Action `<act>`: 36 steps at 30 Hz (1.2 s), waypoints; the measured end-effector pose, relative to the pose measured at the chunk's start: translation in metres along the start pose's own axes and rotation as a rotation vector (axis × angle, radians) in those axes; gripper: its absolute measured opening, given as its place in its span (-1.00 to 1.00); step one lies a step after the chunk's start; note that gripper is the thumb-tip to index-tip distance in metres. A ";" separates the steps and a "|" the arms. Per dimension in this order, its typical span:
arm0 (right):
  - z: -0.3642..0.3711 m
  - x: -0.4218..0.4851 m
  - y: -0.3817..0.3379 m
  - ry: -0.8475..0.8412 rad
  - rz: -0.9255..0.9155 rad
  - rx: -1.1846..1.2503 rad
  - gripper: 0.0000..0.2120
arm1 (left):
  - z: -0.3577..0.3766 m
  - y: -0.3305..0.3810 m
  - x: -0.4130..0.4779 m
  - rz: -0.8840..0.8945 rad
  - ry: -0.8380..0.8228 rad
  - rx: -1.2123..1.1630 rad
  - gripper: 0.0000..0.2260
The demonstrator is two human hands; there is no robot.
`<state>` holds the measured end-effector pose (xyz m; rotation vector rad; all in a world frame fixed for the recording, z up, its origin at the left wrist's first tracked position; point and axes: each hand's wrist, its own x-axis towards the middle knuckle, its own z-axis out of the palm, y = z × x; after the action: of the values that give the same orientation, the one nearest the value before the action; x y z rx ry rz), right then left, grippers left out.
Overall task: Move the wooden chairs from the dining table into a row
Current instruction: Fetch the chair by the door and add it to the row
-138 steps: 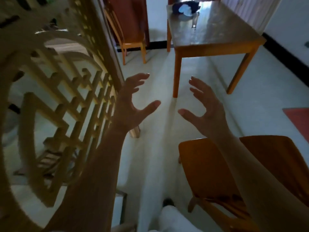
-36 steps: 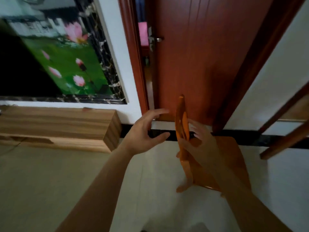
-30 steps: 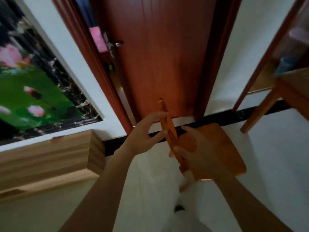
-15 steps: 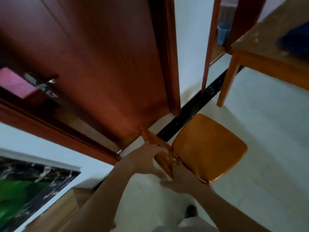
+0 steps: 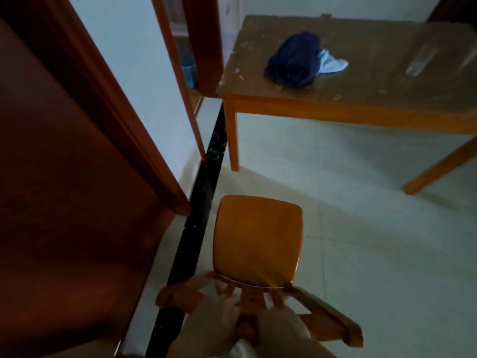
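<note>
Chair [image 5: 256, 239] now square-on, backrest [image 5: 327, 324] in hands [image 5: 216, 320]

Both hands sit low at the near edge of the view, close together and almost touching. The left hand [image 5: 216, 319] comes in from the near left, its fingers [image 5: 231, 304] curled over the top rail of the wooden chair [image 5: 258, 239]. The right hand [image 5: 281, 330] lies just to its right, knuckles up, wrapped round the same rail. Both bare forearms run off the near edge. Blur hides the thumbs and how the single fingers lie.
</note>
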<state>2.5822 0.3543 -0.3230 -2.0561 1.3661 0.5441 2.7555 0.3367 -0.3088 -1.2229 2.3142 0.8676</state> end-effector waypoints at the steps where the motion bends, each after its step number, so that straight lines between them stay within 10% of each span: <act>1: -0.015 0.002 0.003 0.000 0.020 0.033 -0.79 | -0.020 -0.006 0.008 0.015 0.009 -0.010 -0.44; 4: -0.104 -0.003 0.025 0.041 0.146 0.144 -0.79 | -0.098 -0.007 0.033 0.060 0.098 0.040 -0.78; 12: -0.291 -0.089 0.137 0.276 0.228 0.233 -0.83 | -0.317 0.112 0.096 0.353 0.234 0.208 -0.86; 36: -0.238 -0.350 0.459 0.460 0.559 0.441 -0.85 | -0.342 0.527 0.301 0.808 0.107 0.448 -0.72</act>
<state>2.0251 0.2973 -0.0460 -1.4771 2.1317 -0.0378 2.1352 0.1523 -0.0519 -0.1271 2.9015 0.4433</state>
